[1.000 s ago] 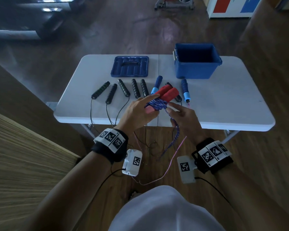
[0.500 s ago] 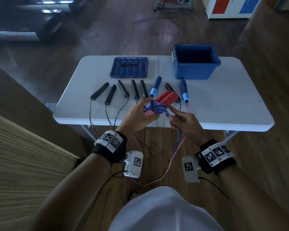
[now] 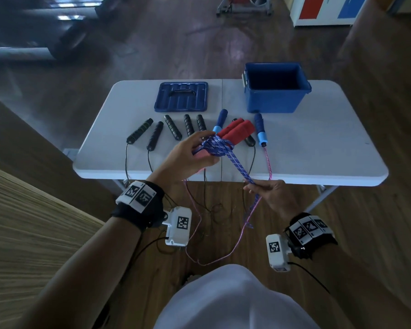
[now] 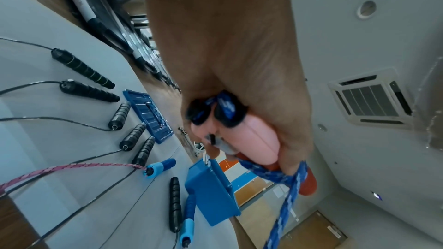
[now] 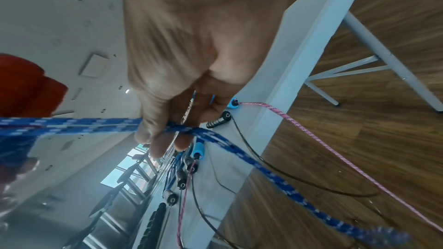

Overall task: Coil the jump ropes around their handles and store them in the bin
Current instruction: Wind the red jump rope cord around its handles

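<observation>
White table (image 3: pixel 318 148), open blue bin (image 3: pixel 271 100)

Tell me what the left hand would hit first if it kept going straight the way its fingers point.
Likely the blue-handled jump rope handle lying on the white folding table: the left hand, gripping the red handles, points up-right toward it. Depth is unclear; it may pass above.

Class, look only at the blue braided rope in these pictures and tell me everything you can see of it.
The blue braided rope is woven blue with pale flecks. Several turns are wound round the red handles, which the left hand grips above the table's near edge. From the coil it runs taut and doubled to the right hand, which pinches it; the rest hangs toward the floor.
</observation>
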